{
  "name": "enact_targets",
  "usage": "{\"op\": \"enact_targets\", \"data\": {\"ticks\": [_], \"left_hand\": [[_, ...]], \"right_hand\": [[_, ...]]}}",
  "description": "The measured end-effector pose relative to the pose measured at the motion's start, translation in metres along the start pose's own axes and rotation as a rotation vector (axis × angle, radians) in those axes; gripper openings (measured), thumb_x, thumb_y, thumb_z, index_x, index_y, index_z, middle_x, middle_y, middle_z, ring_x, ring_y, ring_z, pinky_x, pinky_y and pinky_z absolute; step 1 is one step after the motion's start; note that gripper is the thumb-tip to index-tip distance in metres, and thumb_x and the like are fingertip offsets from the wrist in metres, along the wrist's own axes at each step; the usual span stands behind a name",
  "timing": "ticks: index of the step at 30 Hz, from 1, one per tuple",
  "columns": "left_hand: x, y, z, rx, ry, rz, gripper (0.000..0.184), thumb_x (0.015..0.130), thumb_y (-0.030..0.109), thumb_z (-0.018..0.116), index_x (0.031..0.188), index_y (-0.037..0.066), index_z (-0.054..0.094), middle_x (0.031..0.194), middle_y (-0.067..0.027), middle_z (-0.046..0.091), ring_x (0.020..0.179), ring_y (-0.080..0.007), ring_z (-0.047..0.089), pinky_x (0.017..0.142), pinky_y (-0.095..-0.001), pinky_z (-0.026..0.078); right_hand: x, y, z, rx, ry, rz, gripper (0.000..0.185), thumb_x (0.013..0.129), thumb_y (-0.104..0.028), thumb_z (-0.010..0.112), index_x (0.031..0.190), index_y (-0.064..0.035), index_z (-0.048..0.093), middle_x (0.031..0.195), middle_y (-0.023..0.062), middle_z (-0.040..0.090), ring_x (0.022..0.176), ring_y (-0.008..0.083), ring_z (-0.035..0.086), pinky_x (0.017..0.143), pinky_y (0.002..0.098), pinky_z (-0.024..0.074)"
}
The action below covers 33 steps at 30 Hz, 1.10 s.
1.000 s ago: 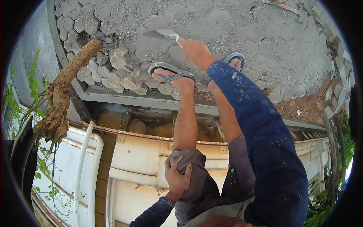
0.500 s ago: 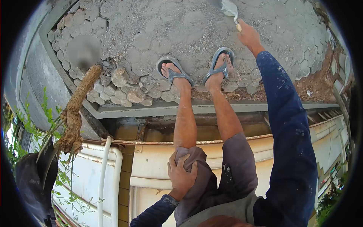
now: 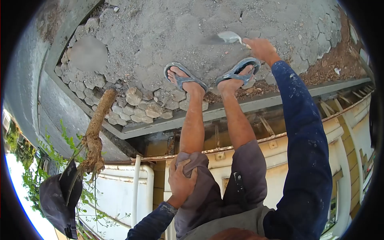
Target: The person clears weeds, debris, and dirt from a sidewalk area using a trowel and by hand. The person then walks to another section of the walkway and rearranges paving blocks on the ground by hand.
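Observation:
My right hand (image 3: 262, 50) is wrapped round the handle of a trowel (image 3: 230, 37), whose blade points left just above the grey, dusty paving (image 3: 180, 44). The blade's tip is smeared by motion. My left hand (image 3: 182, 179) rests on my left knee, its fingers spread over the dark shorts (image 3: 202, 188). Both feet, in grey-blue sandals (image 3: 185, 77), stand on the paving below the trowel.
A cut tree stump (image 3: 100, 114) with green shoots rises at the left, with a dark cap (image 3: 60, 200) hanging by it. Loose hexagonal blocks (image 3: 134, 96) lie near a concrete curb (image 3: 168, 122). Beyond the curb are a channel and a rusty-edged white wall (image 3: 120, 192).
My right hand with the trowel first swung right and away from me, then came back nearer, its blade turning left. My left hand stays on the knee. The view has shifted and tilted.

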<state>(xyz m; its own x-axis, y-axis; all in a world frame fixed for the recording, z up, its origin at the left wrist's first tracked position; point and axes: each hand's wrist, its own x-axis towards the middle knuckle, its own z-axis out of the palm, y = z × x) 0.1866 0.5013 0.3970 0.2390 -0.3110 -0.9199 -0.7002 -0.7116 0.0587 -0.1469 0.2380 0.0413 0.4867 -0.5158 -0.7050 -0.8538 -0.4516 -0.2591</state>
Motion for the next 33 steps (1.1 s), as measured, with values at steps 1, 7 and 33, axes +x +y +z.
{"op": "enact_targets", "data": {"ticks": [1, 7, 33], "left_hand": [[0.001, 0.0, -0.003, 0.004, 0.007, 0.02, 0.037, 0.076, 0.025, 0.074, 0.109, 0.012, 0.063, 0.128, -0.0166, 0.049, 0.117, -0.0375, 0.051, 0.097, -0.0452, 0.044], [0.005, 0.001, -0.01, 0.029, -0.006, 0.024, 0.039, 0.075, 0.026, 0.074, 0.11, 0.014, 0.063, 0.128, -0.0154, 0.049, 0.117, -0.0367, 0.051, 0.096, -0.0451, 0.044], [-0.028, 0.044, -0.02, 0.149, 0.053, 0.103, 0.064, 0.083, 0.046, 0.066, 0.132, 0.008, 0.049, 0.134, -0.0186, 0.046, 0.12, -0.0373, 0.049, 0.1, -0.0442, 0.042]], "right_hand": [[0.0, 0.0, 0.001, 0.008, 0.005, 0.006, 0.037, 0.085, -0.009, 0.056, 0.121, -0.0185, 0.054, 0.095, 0.0166, 0.067, 0.09, 0.0362, 0.066, 0.074, 0.0474, 0.0515], [-0.017, -0.003, 0.041, 0.209, 0.051, 0.225, 0.035, 0.084, -0.007, 0.056, 0.118, -0.0152, 0.056, 0.094, 0.0158, 0.068, 0.088, 0.0344, 0.066, 0.074, 0.0472, 0.0515], [-0.3, -0.071, -0.034, 0.687, 0.159, 0.698, 0.03, 0.08, -0.007, 0.056, 0.109, -0.0085, 0.049, 0.091, 0.02, 0.064, 0.088, 0.0431, 0.06, 0.075, 0.0537, 0.0459]]}}
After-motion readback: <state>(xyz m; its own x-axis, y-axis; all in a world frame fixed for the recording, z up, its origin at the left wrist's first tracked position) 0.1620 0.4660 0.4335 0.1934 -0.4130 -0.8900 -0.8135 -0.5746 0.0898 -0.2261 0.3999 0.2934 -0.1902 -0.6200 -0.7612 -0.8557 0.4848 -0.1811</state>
